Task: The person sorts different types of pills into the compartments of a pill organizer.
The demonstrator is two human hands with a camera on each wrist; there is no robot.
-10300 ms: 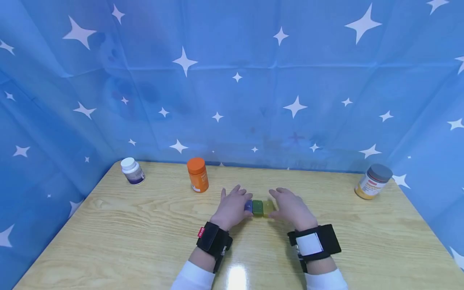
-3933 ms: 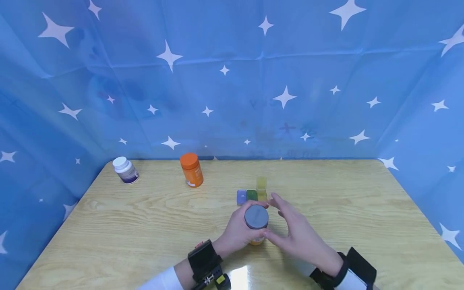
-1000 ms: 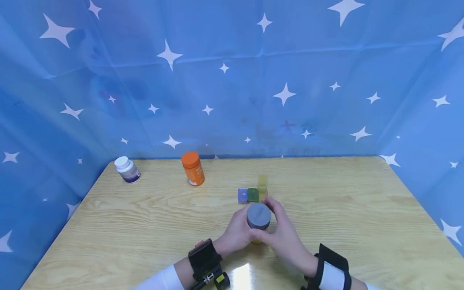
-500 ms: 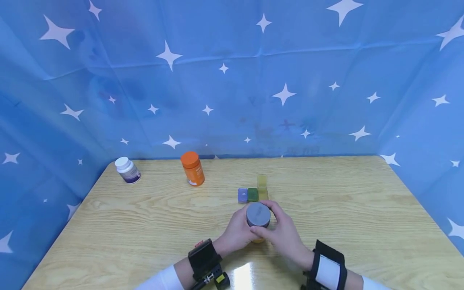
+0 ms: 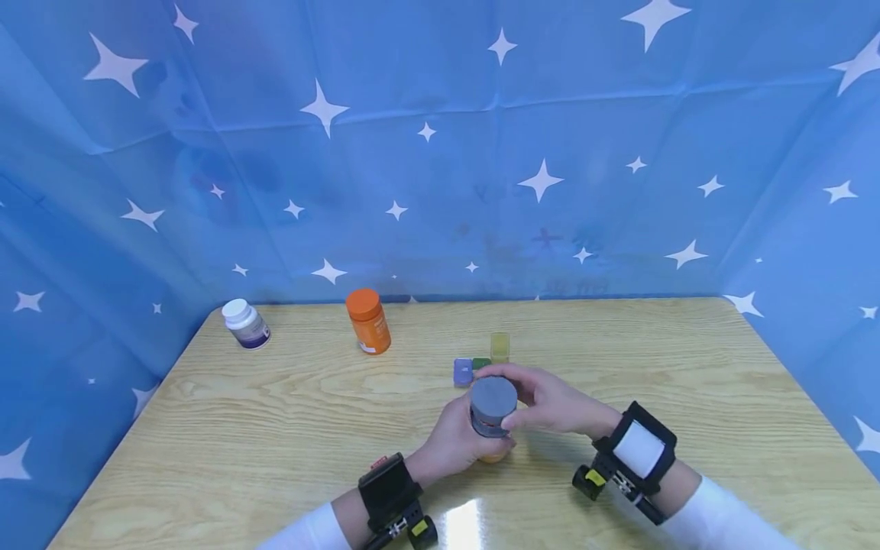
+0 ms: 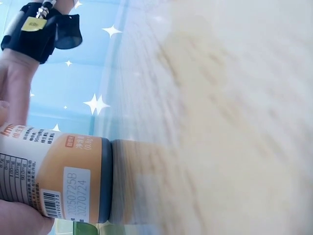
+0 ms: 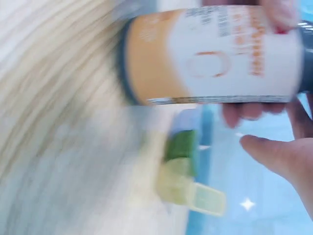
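My left hand (image 5: 450, 439) wraps round an orange-and-white supplement bottle (image 6: 78, 176), which stands upright with its base at the tabletop. The fingers and thumb of my right hand (image 5: 553, 401) pinch its dark grey lid (image 5: 493, 399). That lid looks raised and a little tilted, with a dark rim showing below it. Just behind the bottle lies a small pill box with a blue compartment (image 5: 464, 371), a green compartment (image 7: 181, 146) and a yellow compartment (image 7: 173, 181). The yellow flap (image 5: 499, 347) is flipped open; my right hand partly hides the box in the head view.
An orange bottle (image 5: 369, 322) stands behind and to the left on the wooden table (image 5: 275, 428). Farther left, near the back corner, is a white bottle with a purple base (image 5: 246, 324). A blue star-patterned curtain (image 5: 412, 176) borders the table's back and sides.
Over the last second my right hand has turned on the grey lid and its wrist swung outward to the right; the lid appears lifted. Earlier, the yellow flap opened and the bottle came from the right.
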